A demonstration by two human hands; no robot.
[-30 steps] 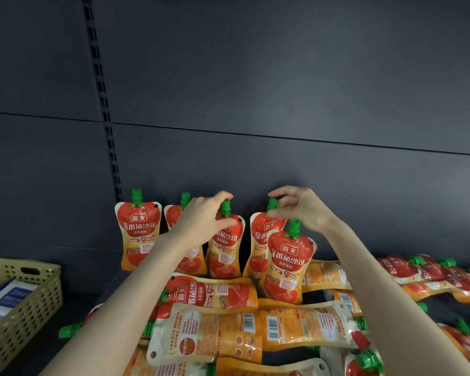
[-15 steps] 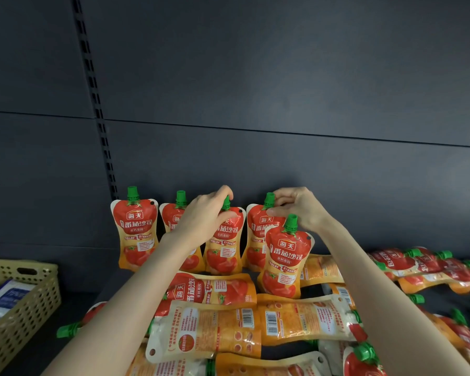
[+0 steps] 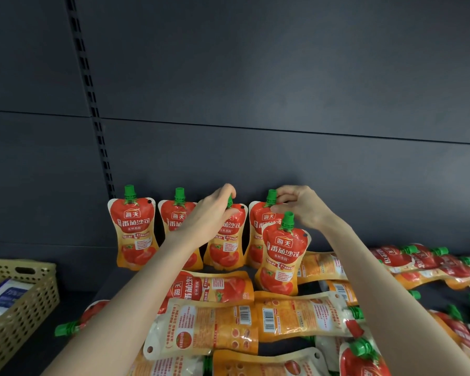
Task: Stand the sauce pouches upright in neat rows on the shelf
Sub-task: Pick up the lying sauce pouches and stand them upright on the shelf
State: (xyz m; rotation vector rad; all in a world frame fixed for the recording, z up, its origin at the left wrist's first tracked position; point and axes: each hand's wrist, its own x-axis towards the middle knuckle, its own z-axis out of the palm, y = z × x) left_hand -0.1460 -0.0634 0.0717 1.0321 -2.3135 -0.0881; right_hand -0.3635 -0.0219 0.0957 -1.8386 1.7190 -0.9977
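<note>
Left hand [image 3: 212, 213] pinches cap of third pouch [image 3: 225, 245]. Right hand [image 3: 301, 210] pinches cap of fourth pouch [image 3: 255, 232]. Both pouches upright at shelf [image 3: 73, 302] back edge, spouts up. Front pouch [image 3: 281, 256] stands alone just ahead of fourth. Flat pouches [image 3: 209, 321] lie crosswise toward front edge, under forearms. Next back-row slot right of fourth, nearer right hand.

L hand [image 3: 215, 213] pinches 3rd pouch [image 3: 224, 248] — R hand [image 3: 303, 207], 4th pouch [image 3: 257, 226].
</note>
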